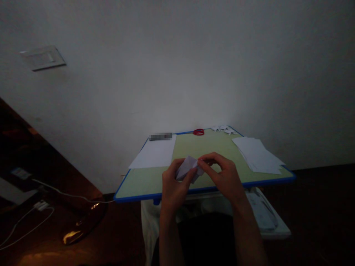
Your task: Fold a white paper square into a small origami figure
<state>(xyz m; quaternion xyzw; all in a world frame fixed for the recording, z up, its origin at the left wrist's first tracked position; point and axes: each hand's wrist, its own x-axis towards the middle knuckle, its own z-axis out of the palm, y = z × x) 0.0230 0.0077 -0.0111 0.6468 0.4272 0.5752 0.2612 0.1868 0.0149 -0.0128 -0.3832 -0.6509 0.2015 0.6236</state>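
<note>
A small piece of folded white paper (187, 164) is held above the near part of a green table (203, 147) with a blue rim. My left hand (175, 183) grips its left side, the thumb pressed on the near face. Pinching the paper's right corner between thumb and fingertips is my right hand (223, 176). The paper shows angled creases and flaps, and its lower right part is partly covered by my fingers.
White sheets lie at the left (155, 153), with a grey blurred object (161, 136) at their far edge. A stack of paper (257, 155) is on the right. Red-handled scissors (198, 132) and several small white paper pieces (223, 129) sit near the wall. A white cable (72, 195) runs at lower left.
</note>
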